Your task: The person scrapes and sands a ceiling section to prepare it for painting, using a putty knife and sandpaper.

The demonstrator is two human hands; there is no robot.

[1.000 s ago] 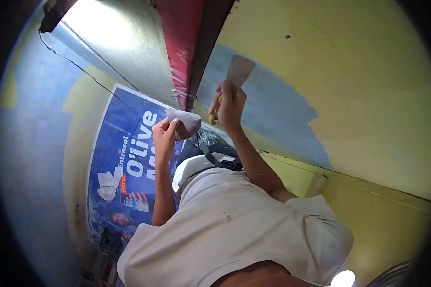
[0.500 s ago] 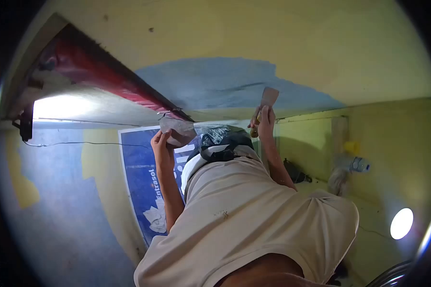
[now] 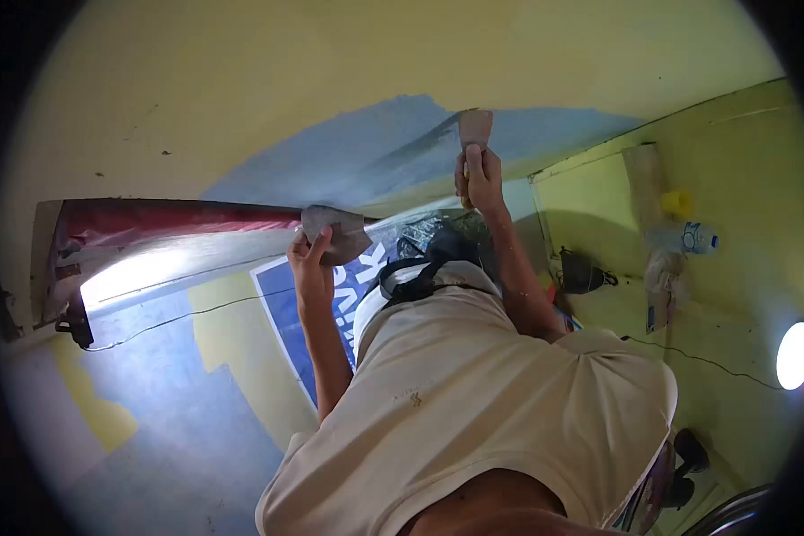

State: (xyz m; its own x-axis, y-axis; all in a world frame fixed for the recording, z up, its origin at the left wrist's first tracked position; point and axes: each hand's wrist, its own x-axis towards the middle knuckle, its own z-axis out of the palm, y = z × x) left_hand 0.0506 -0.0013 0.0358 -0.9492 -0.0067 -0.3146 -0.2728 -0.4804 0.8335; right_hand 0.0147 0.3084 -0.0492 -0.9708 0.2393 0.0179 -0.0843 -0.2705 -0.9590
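Note:
My right hand (image 3: 481,181) grips a putty knife (image 3: 475,129) by its handle, blade pointing up. The blade's tip meets the wall (image 3: 545,54) along the upper border of a blue patch (image 3: 330,161), where yellow paint surrounds it. A dark smear runs across the blue beside the blade. Pinched between the thumb and fingers of my left hand (image 3: 313,263) is a flat grey piece (image 3: 338,234) with angled edges and stains, in front of the right end of a red strip (image 3: 179,219). What kind of piece it is I cannot tell.
A blue-and-white printed sheet (image 3: 286,308) lies below my left arm. On the right are a plastic bottle (image 3: 697,238), a yellow item (image 3: 677,205), a dark bucket (image 3: 582,271) and a bright lamp (image 3: 795,355) with a cable. Another light (image 3: 134,272) glows at left.
My right hand has raised the putty knife, bringing its blade to the border of the blue patch. The left hand keeps hold of the grey piece. The view has turned.

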